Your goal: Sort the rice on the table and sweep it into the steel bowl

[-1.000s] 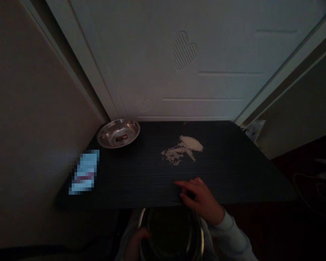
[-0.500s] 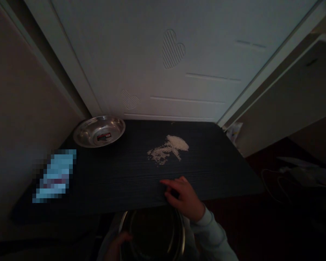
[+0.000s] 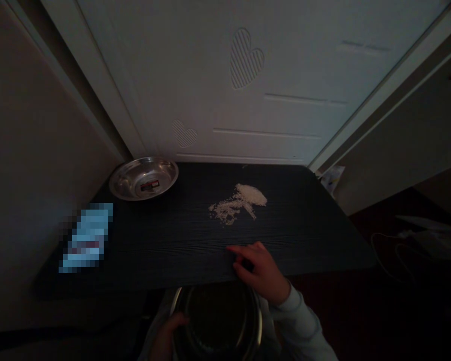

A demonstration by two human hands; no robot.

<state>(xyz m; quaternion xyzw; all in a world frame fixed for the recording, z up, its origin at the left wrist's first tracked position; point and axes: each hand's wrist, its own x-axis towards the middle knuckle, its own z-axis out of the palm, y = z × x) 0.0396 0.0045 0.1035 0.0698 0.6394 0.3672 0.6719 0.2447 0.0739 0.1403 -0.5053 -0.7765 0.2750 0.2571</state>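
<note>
A scattered heap of white grains point(image 3: 251, 194), which look like rice, lies on the dark tabletop point(image 3: 165, 225). My right hand point(image 3: 261, 271) is over the table's front edge, just nearer than the grains, with its index finger stretched toward the surface and its thumb apart. Nothing shows between those fingers. Below the edge, a round metal basin point(image 3: 258, 326) sits at my lap, its inside very dark. My left hand point(image 3: 169, 333) grips the basin's left rim, thumb over the inner side. Its other fingers are hidden.
At the table's back left stands a shallow steel bowl point(image 3: 145, 179) with a red-and-black label inside. A blurred-out bright panel point(image 3: 87, 238) is at the left edge. Behind rises a white panel with carved hearts point(image 3: 246, 59). Cables point(image 3: 393, 260) lie at the right, beyond the table.
The view has shifted slightly, so the whole scene sits a little farther right. My right hand stays at about the same spot by the table edge, and my left hand stays on the basin.
</note>
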